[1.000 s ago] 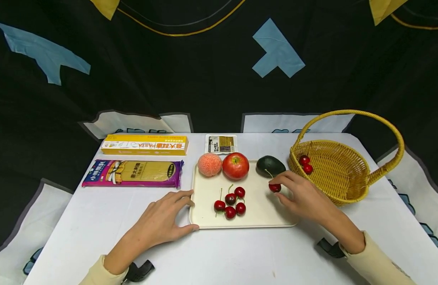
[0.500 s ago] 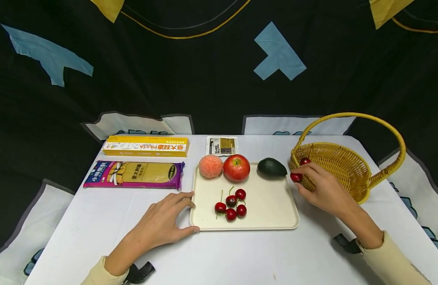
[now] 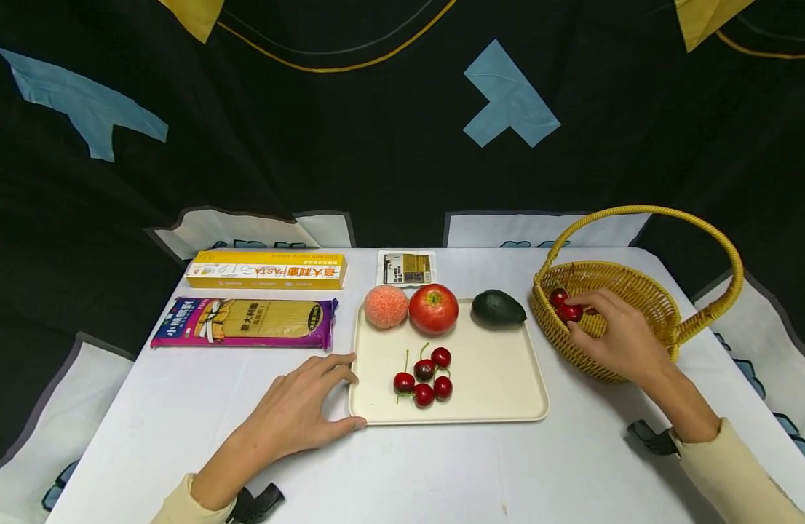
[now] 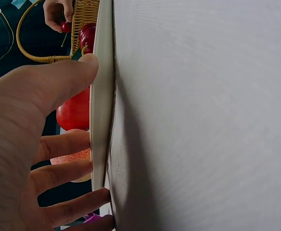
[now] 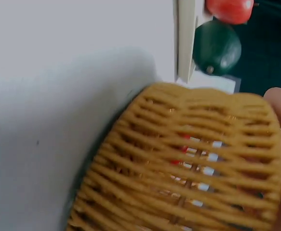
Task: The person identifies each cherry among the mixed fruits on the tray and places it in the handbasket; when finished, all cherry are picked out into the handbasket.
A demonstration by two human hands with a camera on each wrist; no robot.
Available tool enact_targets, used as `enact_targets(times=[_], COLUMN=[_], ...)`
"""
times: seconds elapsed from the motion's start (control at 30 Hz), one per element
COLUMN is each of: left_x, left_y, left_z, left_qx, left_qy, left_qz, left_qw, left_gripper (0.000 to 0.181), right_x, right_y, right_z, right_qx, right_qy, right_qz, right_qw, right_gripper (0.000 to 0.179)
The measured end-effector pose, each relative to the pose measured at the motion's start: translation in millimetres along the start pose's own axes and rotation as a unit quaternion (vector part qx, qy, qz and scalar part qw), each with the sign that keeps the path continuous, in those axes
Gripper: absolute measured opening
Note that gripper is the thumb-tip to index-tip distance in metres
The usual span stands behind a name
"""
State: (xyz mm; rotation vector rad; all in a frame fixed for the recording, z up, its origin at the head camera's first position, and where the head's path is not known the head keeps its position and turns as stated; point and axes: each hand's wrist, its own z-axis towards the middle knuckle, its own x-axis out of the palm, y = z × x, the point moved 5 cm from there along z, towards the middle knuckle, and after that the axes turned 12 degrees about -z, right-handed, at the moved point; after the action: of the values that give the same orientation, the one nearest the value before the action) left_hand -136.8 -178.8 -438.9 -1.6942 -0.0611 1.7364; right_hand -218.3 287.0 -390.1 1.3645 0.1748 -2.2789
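Observation:
Over the left side of the wicker basket (image 3: 612,371), my right hand (image 3: 621,338) pinches a cherry (image 4: 66,27), whose thin stem shows in the left wrist view. Another dark red cherry (image 3: 557,297) lies in the basket right beside it. My left hand (image 3: 300,404) rests at the near left corner of the cream tray (image 3: 494,386), fingers spread along its left edge and thumb at the front rim. On the tray are several stemmed cherries (image 3: 423,370), a red apple (image 3: 433,308), a pink bumpy round fruit (image 3: 386,306) and a dark green avocado (image 3: 498,308).
Behind the tray lies a small flat packet (image 3: 406,268). To the left are a yellow pasta box (image 3: 266,270) and a purple pasta bag (image 3: 245,322). The basket's tall handle (image 3: 717,236) arches over its opening. A black cloth (image 3: 376,145) hangs behind the white table (image 3: 442,473).
My right hand has carried the cherry from the tray's right side, rightward over the basket's rim and into the basket's opening. The left hand has stayed at the tray's corner.

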Motion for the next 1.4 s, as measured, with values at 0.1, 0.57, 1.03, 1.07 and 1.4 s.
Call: enact_targets(times=[0.1,0.57,1.03,1.07,1.4], left_x=[-0.2,0.4,0.1,0.2,0.4], left_y=[-0.2,0.0,0.5,0.5,0.5], left_z=[0.6,0.2,0.4,0.5,-0.3], left_qx=[0.000,-0.006,-0.007,-0.007,-0.013], left_qy=[0.000,0.001,0.002,0.003,0.008], left_qz=[0.000,-0.001,0.000,-0.001,-0.005], left_qw=[1.0000,1.0000,1.0000,1.0000,0.9999], left_gripper=[0.054,0.056,0.056,0.056,0.055], right_x=[-1,4,21,22,32], right_y=[-7,-30,-56,-57,-61], right_z=[-0.3,4.0,10.4,10.7,11.6], right_qx=[0.018,0.027,0.042,0.043,0.044], right_qy=[0.009,0.032,0.099,0.105,0.158], right_qz=[0.004,-0.016,-0.019,-0.017,-0.009], right_qw=[0.9998,0.9990,0.9940,0.9934,0.9864], right_gripper=[0.037,0.035,0.034,0.034,0.033])
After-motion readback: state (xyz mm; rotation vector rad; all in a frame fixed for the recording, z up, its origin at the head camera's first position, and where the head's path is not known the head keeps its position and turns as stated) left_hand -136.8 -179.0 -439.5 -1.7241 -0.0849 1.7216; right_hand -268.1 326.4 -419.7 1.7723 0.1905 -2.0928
